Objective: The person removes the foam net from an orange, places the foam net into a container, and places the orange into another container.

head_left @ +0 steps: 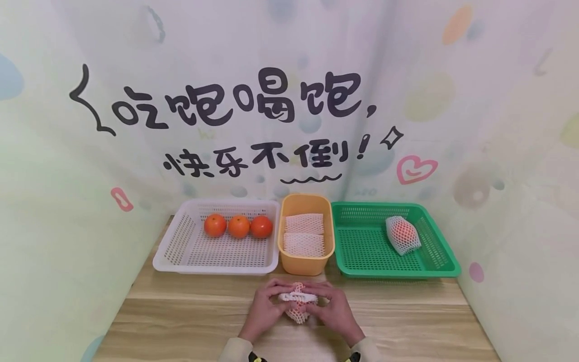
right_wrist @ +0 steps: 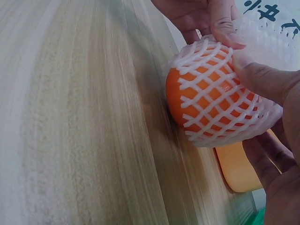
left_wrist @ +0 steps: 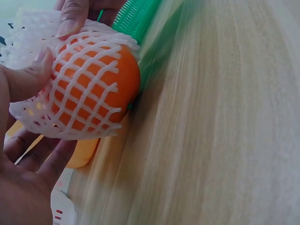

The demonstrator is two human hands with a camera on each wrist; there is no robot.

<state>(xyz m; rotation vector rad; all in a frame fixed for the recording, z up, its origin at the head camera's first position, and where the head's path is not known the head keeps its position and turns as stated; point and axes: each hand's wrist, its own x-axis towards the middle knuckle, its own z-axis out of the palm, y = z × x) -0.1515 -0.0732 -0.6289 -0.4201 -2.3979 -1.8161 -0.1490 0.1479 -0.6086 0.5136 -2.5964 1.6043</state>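
One fruit (left_wrist: pixel 129 72), orange, round, part-sleeved in white foam net (left_wrist: pixel 77 84), held over table (head_left: pixel 181 322) near bin (head_left: pixel 304 266). Left hand (head_left: pixel 266 307) and right hand (head_left: pixel 335 309) part-curled, both pinching net round fruit. White basket (head_left: pixel 217 270): three bare fruits (head_left: pixel 238 227). Bin (yellow): two flat nets (head_left: pixel 304 244). Green basket (head_left: pixel 398 274): one netted fruit (head_left: pixel 404 234). Wrist views show held fruit's bare end; not discernible in head view.

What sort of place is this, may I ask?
Probably a fruit packing booth: pale printed walls, a rectangular white plastic basket of round orange fruit, and an orange plastic bin of white foam nets.
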